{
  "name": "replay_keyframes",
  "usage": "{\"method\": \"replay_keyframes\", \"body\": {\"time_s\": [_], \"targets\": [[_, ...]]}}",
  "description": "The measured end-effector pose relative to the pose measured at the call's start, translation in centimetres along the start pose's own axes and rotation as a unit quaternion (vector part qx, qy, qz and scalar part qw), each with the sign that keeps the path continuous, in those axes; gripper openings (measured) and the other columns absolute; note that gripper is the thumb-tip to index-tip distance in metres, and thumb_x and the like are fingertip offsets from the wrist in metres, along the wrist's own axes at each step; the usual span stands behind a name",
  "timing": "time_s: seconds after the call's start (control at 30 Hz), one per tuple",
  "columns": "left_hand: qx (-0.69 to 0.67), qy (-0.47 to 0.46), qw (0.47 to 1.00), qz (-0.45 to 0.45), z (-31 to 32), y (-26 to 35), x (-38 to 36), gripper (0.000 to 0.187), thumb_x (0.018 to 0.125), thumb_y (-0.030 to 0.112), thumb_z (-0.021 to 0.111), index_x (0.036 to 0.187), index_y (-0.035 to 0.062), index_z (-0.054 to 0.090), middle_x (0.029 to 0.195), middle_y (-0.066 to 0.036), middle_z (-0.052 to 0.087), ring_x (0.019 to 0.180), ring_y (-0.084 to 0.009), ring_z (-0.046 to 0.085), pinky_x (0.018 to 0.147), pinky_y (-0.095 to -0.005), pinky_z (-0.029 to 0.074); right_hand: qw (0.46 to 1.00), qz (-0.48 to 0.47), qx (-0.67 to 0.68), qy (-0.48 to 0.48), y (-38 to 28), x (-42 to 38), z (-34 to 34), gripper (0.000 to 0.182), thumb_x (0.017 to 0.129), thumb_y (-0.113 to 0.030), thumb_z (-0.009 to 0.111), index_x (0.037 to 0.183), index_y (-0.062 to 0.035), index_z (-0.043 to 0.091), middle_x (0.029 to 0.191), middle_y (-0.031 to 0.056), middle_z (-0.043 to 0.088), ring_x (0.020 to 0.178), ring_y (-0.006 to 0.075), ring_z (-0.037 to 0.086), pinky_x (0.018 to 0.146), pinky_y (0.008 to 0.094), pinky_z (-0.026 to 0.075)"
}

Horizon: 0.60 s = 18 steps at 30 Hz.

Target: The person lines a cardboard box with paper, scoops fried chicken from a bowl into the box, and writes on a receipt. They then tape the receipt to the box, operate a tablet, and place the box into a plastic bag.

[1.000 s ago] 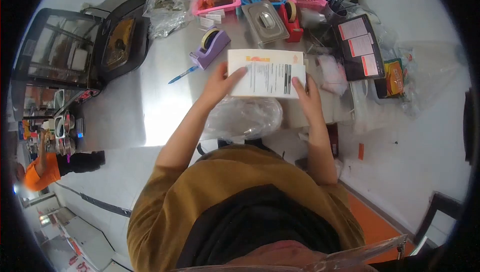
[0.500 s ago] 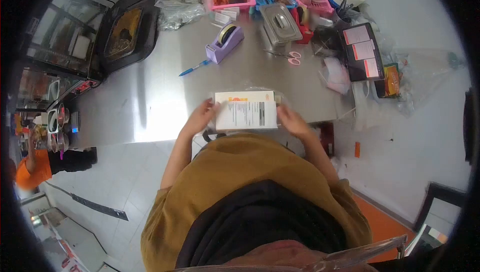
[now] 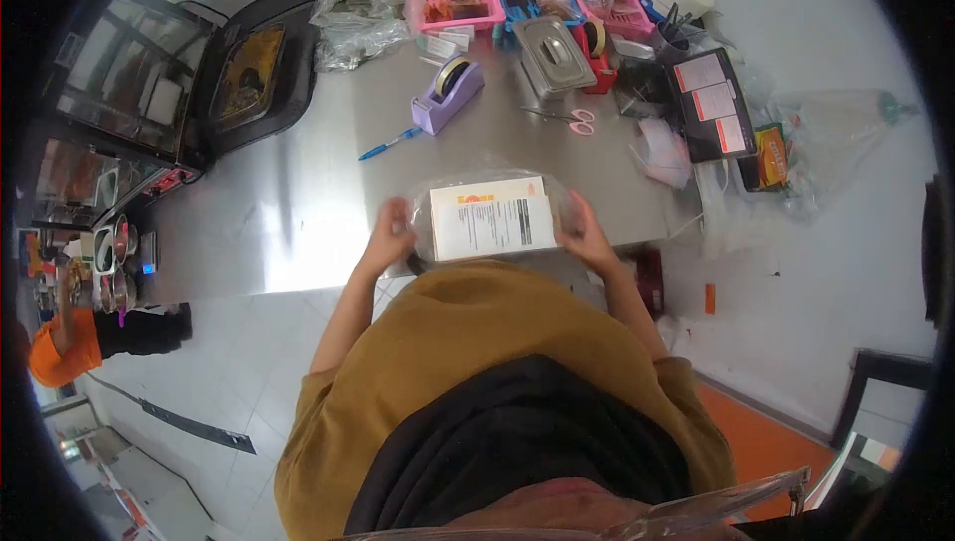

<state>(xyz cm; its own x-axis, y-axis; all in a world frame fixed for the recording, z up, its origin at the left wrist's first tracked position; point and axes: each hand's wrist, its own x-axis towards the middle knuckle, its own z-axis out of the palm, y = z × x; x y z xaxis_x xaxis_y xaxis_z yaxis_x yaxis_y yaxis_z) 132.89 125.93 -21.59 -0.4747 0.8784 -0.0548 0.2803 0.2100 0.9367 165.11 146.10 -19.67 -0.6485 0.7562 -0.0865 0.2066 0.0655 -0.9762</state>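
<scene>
A white box (image 3: 492, 218) with printed text and an orange-yellow design lies at the table's front edge, in or on a clear plastic bag (image 3: 487, 175) whose edges show around it. On the left side of the box, my left hand (image 3: 394, 235) has its fingers curled on the bag's edge. My right hand (image 3: 587, 235) is at the right side, fingers bent round the plastic there. Both hands are a little apart from the box.
On the steel table (image 3: 328, 183) are a purple tape dispenser (image 3: 446, 98), a blue pen (image 3: 390, 143), pink scissors (image 3: 572, 120), a lidded metal container (image 3: 555, 56) and a dark panel (image 3: 714, 103). Baskets stand behind. A co-worker in orange (image 3: 65, 347) is at far left.
My left hand has moved slightly left, away from the box. More of the clear plastic shows spread on both sides, and the box is slightly tilted.
</scene>
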Motion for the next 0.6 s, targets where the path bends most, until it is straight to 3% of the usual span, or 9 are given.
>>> {"method": "replay_keyframes", "body": {"time_s": [0.07,0.13,0.27,0.37,0.43,0.53,0.6], "targets": [[-0.092,-0.188,0.974,-0.081,-0.9,-0.8,-2.6,0.052,0.071,0.007,0.073,0.113,0.0017,0.043,0.114,-0.015,0.047,0.096,-0.017,0.052,0.076,-0.0303,0.047,0.996,0.049,0.049,-0.056,-0.4,-1.9,0.0,0.077,0.073,-0.01,0.075,0.136,-0.0078,0.03,0.123,0.0154,0.048,0.107,0.0245,0.053,0.088,0.035,0.045],[-0.052,-0.118,0.99,-0.05,1.2,-0.5,-3.3,0.054,0.07,0.008,0.074,0.112,0.0006,0.041,0.111,-0.014,0.05,0.097,-0.0165,0.051,0.077,-0.032,0.047,0.986,0.119,0.072,-0.089,0.6,-2.6,0.0,0.092,0.069,-0.007,0.078,0.14,-0.01,0.02,0.123,0.0152,0.049,0.111,0.0258,0.051,0.092,0.0354,0.044],[-0.01,-0.036,0.999,-0.027,3.4,0.3,-2.3,0.052,0.069,0.012,0.077,0.105,-0.001,0.043,0.104,-0.013,0.055,0.093,-0.0187,0.054,0.075,-0.034,0.048,0.997,0.064,0.048,0.023,5.1,0.8,1.7,0.079,0.07,-0.01,0.078,0.134,-0.0059,0.031,0.118,0.0154,0.052,0.106,0.0236,0.053,0.088,0.0353,0.045],[0.068,0.027,0.994,-0.082,3.6,2.8,-0.6,0.047,0.068,0.013,0.078,0.098,-0.0006,0.044,0.097,-0.013,0.058,0.083,-0.0203,0.057,0.069,-0.0329,0.049,0.995,-0.007,-0.04,0.086,5.5,3.8,2.0,0.067,0.073,-0.01,0.075,0.129,-0.0033,0.039,0.11,0.0145,0.056,0.097,0.0207,0.056,0.082,0.033,0.047],[0.086,0.044,0.993,-0.061,3.4,2.5,-0.1,0.042,0.07,0.011,0.075,0.097,-0.0012,0.045,0.096,-0.014,0.058,0.078,-0.0209,0.059,0.065,-0.032,0.049,0.993,-0.018,-0.063,0.095,2.6,5.1,1.2,0.059,0.074,-0.011,0.074,0.125,-0.002,0.044,0.105,0.0133,0.058,0.089,0.0181,0.058,0.077,0.0306,0.047],[0.052,0.022,0.996,-0.072,2.2,3.2,-0.6,0.036,0.074,0.004,0.067,0.103,-0.0026,0.046,0.096,-0.013,0.058,0.077,-0.0196,0.06,0.062,-0.0293,0.049,0.99,0.14,-0.035,-0.003,-4.5,5.7,-2.6,0.052,0.075,-0.013,0.072,0.121,-0.0022,0.048,0.095,0.0101,0.061,0.08,0.0155,0.058,0.073,0.0278,0.046],[-0.045,0.043,0.986,-0.155,2.0,4.2,-1.4,0.038,0.076,0.0,0.061,0.11,-0.0022,0.044,0.095,-0.011,0.056,0.079,-0.0188,0.06,0.063,-0.0285,0.051,0.997,0.057,-0.055,-0.023,-6.1,6.6,-6.1,0.044,0.077,-0.015,0.071,0.115,-0.0018,0.053,0.091,0.0082,0.062,0.077,0.0142,0.059,0.071,0.0274,0.046]]}}
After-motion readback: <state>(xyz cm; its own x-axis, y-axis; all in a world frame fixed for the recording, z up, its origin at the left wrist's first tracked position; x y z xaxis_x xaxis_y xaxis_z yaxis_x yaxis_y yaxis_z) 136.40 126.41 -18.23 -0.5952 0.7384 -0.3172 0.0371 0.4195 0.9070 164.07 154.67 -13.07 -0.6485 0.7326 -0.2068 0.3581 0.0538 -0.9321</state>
